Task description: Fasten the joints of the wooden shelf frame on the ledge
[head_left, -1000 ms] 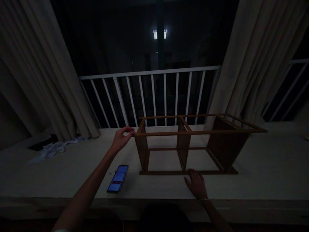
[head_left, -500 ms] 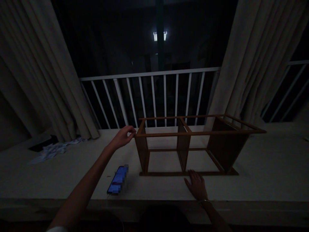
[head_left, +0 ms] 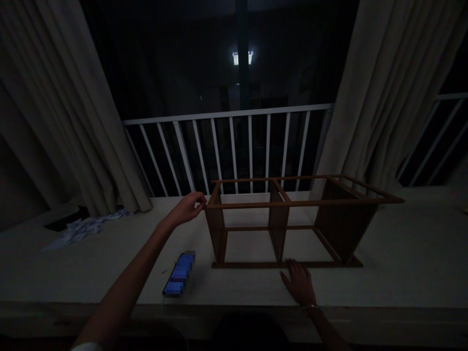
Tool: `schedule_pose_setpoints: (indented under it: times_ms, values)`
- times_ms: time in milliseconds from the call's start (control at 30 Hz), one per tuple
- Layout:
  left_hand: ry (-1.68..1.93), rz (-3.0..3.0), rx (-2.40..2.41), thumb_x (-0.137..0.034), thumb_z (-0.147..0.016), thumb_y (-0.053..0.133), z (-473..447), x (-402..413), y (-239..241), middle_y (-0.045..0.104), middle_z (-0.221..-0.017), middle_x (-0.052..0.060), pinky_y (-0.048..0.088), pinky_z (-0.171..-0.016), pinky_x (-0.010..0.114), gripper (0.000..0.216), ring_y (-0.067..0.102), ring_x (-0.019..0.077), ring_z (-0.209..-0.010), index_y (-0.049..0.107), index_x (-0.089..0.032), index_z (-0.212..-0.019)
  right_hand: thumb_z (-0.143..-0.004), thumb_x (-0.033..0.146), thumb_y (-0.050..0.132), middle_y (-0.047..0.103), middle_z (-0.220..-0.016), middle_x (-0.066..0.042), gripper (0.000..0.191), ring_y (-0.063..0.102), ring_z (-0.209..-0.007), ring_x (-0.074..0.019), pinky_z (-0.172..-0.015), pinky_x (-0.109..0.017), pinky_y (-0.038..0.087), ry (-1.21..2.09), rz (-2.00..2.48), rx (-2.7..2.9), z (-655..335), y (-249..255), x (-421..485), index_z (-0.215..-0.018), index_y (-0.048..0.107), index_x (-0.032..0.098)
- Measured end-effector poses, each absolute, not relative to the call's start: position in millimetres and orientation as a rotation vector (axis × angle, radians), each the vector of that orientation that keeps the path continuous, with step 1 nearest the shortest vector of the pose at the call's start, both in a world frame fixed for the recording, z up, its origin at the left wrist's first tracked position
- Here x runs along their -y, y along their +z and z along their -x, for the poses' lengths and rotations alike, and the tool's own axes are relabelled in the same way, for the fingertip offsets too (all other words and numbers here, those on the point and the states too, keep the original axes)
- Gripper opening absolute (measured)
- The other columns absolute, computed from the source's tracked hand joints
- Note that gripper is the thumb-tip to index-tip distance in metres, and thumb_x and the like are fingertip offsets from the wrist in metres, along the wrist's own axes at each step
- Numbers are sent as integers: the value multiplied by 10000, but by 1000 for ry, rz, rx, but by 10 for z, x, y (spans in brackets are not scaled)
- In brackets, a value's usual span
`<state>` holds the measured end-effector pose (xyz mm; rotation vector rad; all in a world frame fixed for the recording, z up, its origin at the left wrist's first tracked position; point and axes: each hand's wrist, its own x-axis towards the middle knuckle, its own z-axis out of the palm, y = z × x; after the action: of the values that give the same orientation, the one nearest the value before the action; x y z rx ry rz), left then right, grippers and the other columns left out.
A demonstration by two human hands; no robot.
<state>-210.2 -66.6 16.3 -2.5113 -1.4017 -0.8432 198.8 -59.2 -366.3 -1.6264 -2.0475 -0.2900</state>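
Note:
A brown wooden shelf rack (head_left: pixel 280 234) lies on its side across the pale ledge. My left hand (head_left: pixel 189 207) is at its upper left corner, thumb and fingers pinched together; whatever is between them is too small and dark to make out. My right hand (head_left: pixel 299 282) rests with fingers stretched out at the rack's lower front rail, fingertips touching it near the middle panel. A bracelet circles the right wrist. Left of the rack, a phone (head_left: pixel 179 274) with a lit blue screen, partly pixelated, lies on the ledge. A tiny sliver-like piece (head_left: pixel 164 271) sits beside it.
The pale ledge (head_left: pixel 409 258) runs along a dark window with a white railing (head_left: pixel 226 115) behind the rack. Beige curtains (head_left: pixel 69 107) hang on both sides. Crumpled printed papers (head_left: pixel 82 228) lie at the left by a dark flat item (head_left: pixel 66 219).
The whole view has shifted slightly, everything sitting a few pixels lower. Both hands keep their places at the rack, and the tiny piece beside the phone appears at a somewhat different angle.

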Motion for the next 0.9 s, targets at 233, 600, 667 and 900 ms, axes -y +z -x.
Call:
schedule_pose_setpoints:
  times_ms: [233,600,667,900]
  values:
    - [-853,2534,1417,-208,-764,459,2142,637,96,560,-748,35,409,-664,276,104,505,144,-716,553,-164,-767,-818,515,305,497,-1241,-128,584,407,-1163,-268,-982,-452,188,-287,1615,2020,-1980,-3684,583,-1269,427,164]
    - [-1079,2517,1499,-294,-794,477,2149,677,31,598,-773,40,421,-639,255,176,542,146,-750,588,-159,-775,-825,521,291,491,-1247,-137,595,391,-1176,-270,-991,-454,169,-308,1617,2045,-1971,-3689,588,-1271,424,151]
    - [-1118,2518,1527,-308,-792,483,2142,686,23,604,-790,43,423,-616,246,185,549,148,-763,591,-157,-787,-823,525,287,491,-1248,-131,595,389,-1178,-268,-992,-451,170,-306,1626,2040,-1968,-3698,585,-1270,427,158]
    - [-1211,2469,1563,-322,-791,485,2143,714,-18,628,-822,53,442,-674,264,211,565,153,-789,608,-151,-802,-826,517,299,490,-1247,-131,586,392,-1169,-267,-1000,-453,150,-332,1608,2056,-1973,-3727,572,-1269,426,155]
